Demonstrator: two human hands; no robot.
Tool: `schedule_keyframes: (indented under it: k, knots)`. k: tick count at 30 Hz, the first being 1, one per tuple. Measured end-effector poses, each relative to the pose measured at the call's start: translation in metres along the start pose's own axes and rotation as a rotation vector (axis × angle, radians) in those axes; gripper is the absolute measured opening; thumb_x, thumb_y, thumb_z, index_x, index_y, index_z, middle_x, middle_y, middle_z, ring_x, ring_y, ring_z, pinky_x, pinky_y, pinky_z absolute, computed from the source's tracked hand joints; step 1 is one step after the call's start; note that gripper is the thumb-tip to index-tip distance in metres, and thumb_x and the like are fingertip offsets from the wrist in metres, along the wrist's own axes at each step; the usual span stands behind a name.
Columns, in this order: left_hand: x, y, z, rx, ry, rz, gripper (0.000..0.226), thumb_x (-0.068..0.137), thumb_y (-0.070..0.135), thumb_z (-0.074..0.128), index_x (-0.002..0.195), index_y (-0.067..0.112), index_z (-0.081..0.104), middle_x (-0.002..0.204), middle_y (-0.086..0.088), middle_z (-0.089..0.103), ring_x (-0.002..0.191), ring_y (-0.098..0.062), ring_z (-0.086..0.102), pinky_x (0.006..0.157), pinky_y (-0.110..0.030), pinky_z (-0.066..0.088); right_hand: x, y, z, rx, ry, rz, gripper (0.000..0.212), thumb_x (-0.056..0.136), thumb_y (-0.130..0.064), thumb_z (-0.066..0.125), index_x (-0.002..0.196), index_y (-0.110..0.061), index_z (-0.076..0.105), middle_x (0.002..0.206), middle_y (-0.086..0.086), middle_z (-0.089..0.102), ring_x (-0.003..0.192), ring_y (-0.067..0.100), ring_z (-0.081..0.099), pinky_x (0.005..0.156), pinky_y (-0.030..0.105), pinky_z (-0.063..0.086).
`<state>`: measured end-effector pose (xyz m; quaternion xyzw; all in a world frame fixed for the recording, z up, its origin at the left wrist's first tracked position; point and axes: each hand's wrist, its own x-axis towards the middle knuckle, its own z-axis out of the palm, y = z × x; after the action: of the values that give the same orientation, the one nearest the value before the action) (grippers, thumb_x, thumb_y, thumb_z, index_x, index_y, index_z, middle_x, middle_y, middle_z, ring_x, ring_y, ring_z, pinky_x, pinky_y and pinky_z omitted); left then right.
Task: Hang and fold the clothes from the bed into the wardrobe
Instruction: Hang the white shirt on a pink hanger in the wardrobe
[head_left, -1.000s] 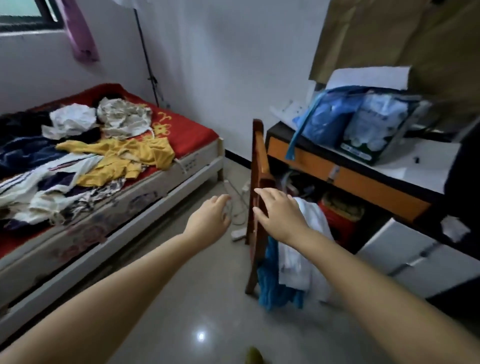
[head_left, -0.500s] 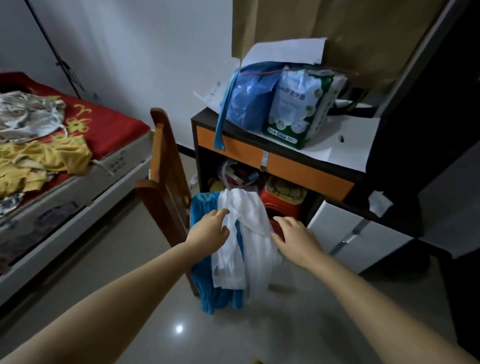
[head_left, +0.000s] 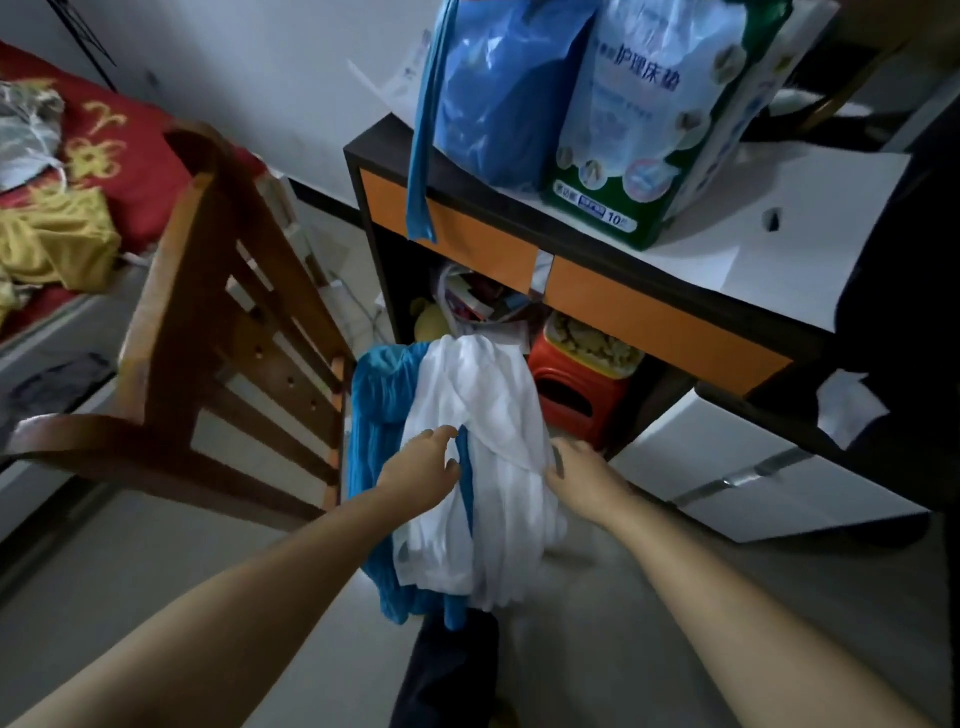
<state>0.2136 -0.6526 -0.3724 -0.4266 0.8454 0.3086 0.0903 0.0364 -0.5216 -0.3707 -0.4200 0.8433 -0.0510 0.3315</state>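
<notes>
We judge that the step in hand is picking up a garment: our left hand lies on the white garment that hangs over the side of the wooden chair, its fingers bent into the cloth near the fold, and our right hand touches the right edge of the same cloth, thumb on it; whether either of the hands already has a firm grip we cannot tell. Under the white piece hangs a blue garment, touching it, so the next move calls for gathering only the white cloth and lifting it free without dragging the blue one down. The other clothes of the task lie on the bed at the left, among them a yellow garment; the wardrobe we cannot recognise with certainty. On the counter stand a blue plastic bag and, just beside it, a printed pack; what the bag holds is hidden. In the open space below the counter is a red stool with something pale on top, and beside it some loose things too small to name.
</notes>
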Motion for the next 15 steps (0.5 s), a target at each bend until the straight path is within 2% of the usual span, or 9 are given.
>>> schedule_keyframes:
  k: [3,6,9,13,15]
  knots:
    - [0.058,-0.005,0.010,-0.038,-0.044,-0.020,0.044,0.097,0.028,0.045,0.140,0.020,0.038,0.130,-0.006,0.051,0.110,-0.023,0.055,0.087,-0.041,0.051,0.057,0.005,0.012,0.016,-0.012,0.029,0.042,0.098,-0.032,0.043,0.133,-0.010,0.044,0.132,0.016,0.047,0.118,0.032,0.050,0.092,0.034,0.044]
    - [0.131,-0.023,0.023,-0.084,-0.065,-0.078,0.044,0.097,0.029,0.045,0.139,0.017,0.038,0.133,-0.007,0.049,0.112,-0.024,0.054,0.088,-0.039,0.049,0.131,0.007,0.029,0.060,-0.015,0.079,0.040,0.098,-0.030,0.043,0.130,-0.005,0.046,0.131,0.017,0.049,0.115,0.032,0.051,0.083,0.032,0.040]
    - [0.185,-0.042,0.037,-0.134,-0.065,-0.190,0.047,0.098,0.034,0.044,0.141,0.016,0.035,0.138,-0.008,0.043,0.118,-0.025,0.049,0.089,-0.039,0.048,0.193,0.006,0.047,0.124,0.003,0.152,0.043,0.098,-0.030,0.046,0.132,-0.004,0.045,0.134,0.018,0.048,0.119,0.032,0.050,0.091,0.034,0.042]
    - [0.236,-0.068,0.058,-0.277,-0.072,-0.355,0.068,0.096,0.041,0.049,0.150,0.012,0.018,0.148,-0.016,0.027,0.133,-0.032,0.032,0.104,-0.042,0.035,0.252,-0.001,0.080,0.212,0.097,0.333,0.062,0.096,-0.038,0.052,0.143,-0.002,0.034,0.149,0.018,0.032,0.136,0.031,0.033,0.105,0.038,0.034]
    - [0.253,-0.080,0.070,-0.354,-0.084,-0.437,0.075,0.093,0.042,0.054,0.151,0.013,0.014,0.149,-0.016,0.025,0.135,-0.033,0.029,0.107,-0.044,0.033,0.272,-0.001,0.100,0.232,0.080,0.403,0.065,0.094,-0.041,0.054,0.141,0.000,0.037,0.149,0.019,0.030,0.137,0.032,0.030,0.107,0.041,0.036]
